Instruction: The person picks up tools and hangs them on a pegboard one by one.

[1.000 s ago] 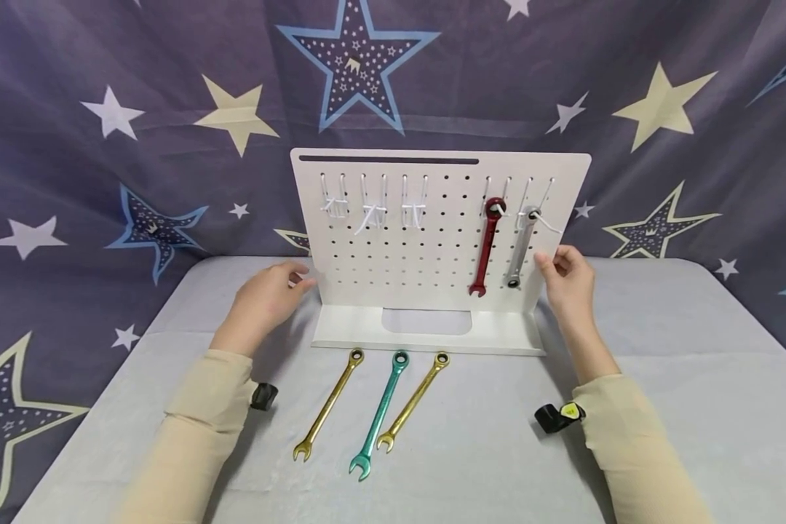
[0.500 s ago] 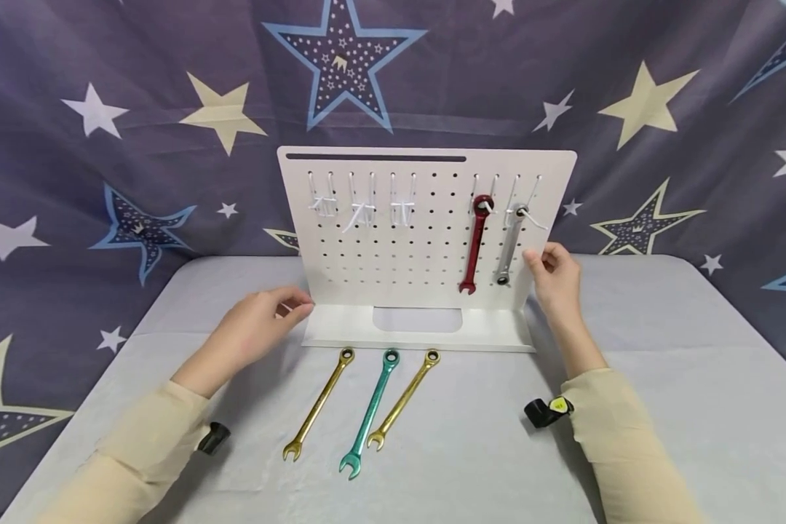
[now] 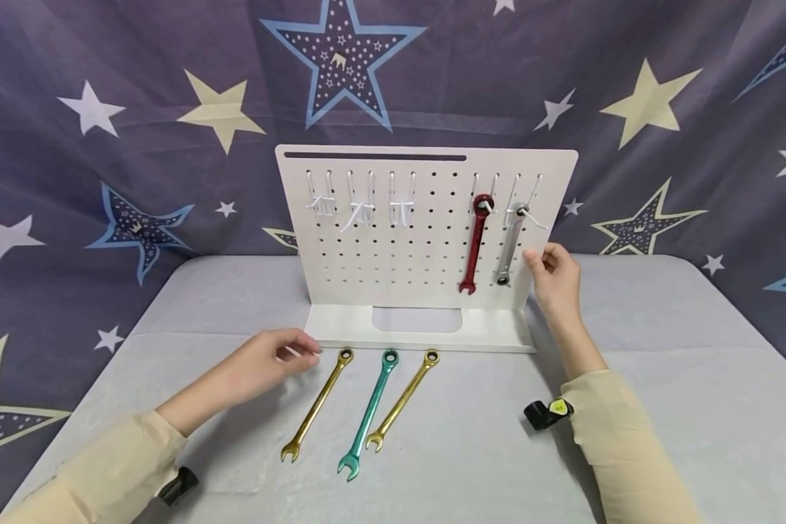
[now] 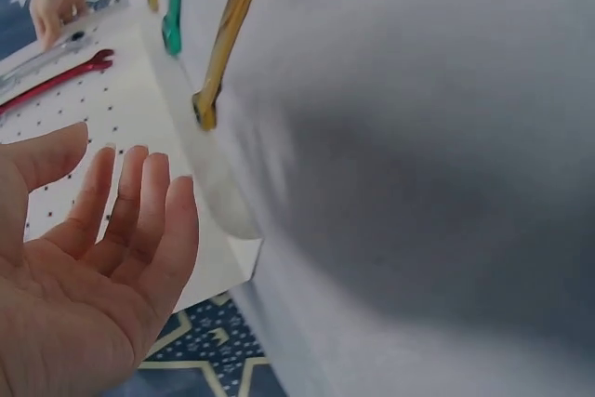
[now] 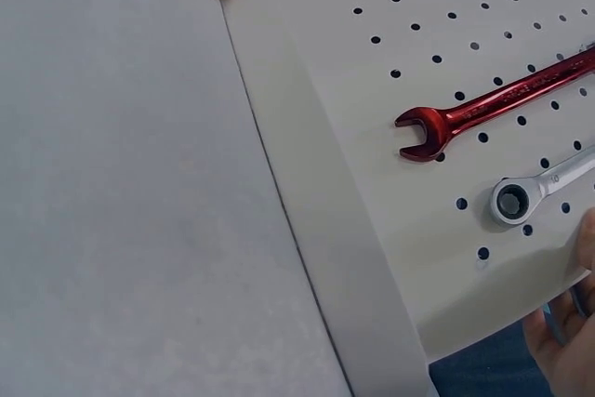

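My right hand [image 3: 557, 287] grips the right edge of a white pegboard [image 3: 363, 295], thumb in front and fingers behind. A red combination wrench [image 3: 475, 251] and a silver wrench [image 3: 510, 247] hang from hooks on its right side. My left hand [image 3: 252, 370] hovers by the board's lower left corner, fingertips close to the ring end of a gold combination wrench [image 3: 316, 407]. In the left wrist view its fingers [image 4: 177, 230] are spread and loosely bent, with nothing in them. A green wrench [image 3: 370, 415] and a second gold wrench [image 3: 403, 400] lie beside that one.
Three white hooks [image 3: 362, 212] on the pegboard's left side hold nothing. The board's base [image 3: 340, 320] stands on a table with a pale grey cloth [image 3: 655, 407]. Behind hangs a dark curtain [image 3: 471, 87] with stars. Each sleeve bears a black wrist camera [image 3: 538, 415].
My left hand has come away from the pegboard's left edge, moving down and toward the wrenches on the table. My right hand stays at the right edge. The head view has shifted slightly.
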`<state>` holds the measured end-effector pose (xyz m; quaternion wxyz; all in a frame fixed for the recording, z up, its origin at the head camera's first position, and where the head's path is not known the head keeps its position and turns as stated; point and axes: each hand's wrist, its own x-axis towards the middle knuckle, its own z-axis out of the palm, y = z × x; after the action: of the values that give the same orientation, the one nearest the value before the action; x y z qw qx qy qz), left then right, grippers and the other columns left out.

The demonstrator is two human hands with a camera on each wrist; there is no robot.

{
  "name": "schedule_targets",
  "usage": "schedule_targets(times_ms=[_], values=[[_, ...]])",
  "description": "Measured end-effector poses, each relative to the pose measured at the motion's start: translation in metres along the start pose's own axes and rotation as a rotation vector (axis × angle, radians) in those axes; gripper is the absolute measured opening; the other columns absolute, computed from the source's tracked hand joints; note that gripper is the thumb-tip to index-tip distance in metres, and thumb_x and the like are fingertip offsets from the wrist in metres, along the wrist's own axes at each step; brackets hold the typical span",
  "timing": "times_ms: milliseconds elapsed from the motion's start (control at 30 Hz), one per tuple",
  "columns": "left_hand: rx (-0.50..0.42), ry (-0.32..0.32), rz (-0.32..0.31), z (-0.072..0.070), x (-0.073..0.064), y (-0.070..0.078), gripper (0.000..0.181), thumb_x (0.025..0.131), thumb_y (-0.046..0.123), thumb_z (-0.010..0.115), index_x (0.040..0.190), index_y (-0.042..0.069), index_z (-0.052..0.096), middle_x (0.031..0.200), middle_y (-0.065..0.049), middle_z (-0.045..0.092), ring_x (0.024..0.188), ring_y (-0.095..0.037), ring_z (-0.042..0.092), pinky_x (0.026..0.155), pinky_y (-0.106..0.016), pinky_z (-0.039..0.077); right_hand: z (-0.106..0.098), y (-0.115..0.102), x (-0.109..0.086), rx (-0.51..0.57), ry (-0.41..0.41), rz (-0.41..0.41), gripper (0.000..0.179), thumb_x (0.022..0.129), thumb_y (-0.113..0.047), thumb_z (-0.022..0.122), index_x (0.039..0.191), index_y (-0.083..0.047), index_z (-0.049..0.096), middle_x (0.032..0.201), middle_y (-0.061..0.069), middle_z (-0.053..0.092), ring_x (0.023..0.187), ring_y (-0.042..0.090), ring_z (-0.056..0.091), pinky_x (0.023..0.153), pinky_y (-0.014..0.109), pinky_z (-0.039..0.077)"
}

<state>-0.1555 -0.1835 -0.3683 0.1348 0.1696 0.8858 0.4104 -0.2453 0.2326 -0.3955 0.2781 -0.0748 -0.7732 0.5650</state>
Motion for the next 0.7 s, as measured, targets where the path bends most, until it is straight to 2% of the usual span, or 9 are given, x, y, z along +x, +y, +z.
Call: schedule_targets(times_ms=[200,400,567,700], values=[[-0.129,-0.060,-0.051,0.007,-0.001,-0.012,0.034,0.094,0.015,0.068,0.120,-0.006,0.061,0.099,-0.011,0.064,0.080,-0.024,0.064,0.060,-0.034,0.053,0.000,0.000,0.000,0.011,0.000,-0.013,0.023,0.096,-0.010,0.066,0.102,0.011,0.059,0.079,-0.009,0.056,0.071,0.001,0.050,0.067,0.013,0.041],[-0.148,-0.103,-0.085,0.016,-0.001,-0.017,0.035,0.092,0.014,0.070,0.120,-0.004,0.060,0.099,-0.009,0.063,0.079,-0.021,0.059,0.060,-0.033,0.051,0.000,0.000,-0.001,0.000,0.010,-0.028,0.024,0.096,-0.011,0.066,0.102,0.012,0.060,0.081,-0.004,0.058,0.072,0.001,0.051,0.068,0.013,0.042],[-0.095,-0.088,-0.118,0.023,0.001,-0.016,0.039,0.087,0.015,0.076,0.119,-0.002,0.061,0.097,-0.007,0.063,0.076,-0.018,0.057,0.059,-0.032,0.051,0.001,0.000,-0.003,-0.011,0.016,-0.035,0.025,0.096,-0.012,0.066,0.102,0.011,0.060,0.082,-0.001,0.058,0.072,0.001,0.051,0.067,0.013,0.041],[0.038,-0.060,-0.104,0.029,0.005,-0.013,0.041,0.083,0.015,0.080,0.117,0.000,0.062,0.092,-0.002,0.061,0.072,-0.015,0.056,0.060,-0.029,0.048,0.001,0.000,-0.003,-0.005,0.023,-0.043,0.024,0.095,-0.011,0.067,0.102,0.011,0.060,0.081,-0.002,0.057,0.072,0.001,0.051,0.067,0.013,0.041]])
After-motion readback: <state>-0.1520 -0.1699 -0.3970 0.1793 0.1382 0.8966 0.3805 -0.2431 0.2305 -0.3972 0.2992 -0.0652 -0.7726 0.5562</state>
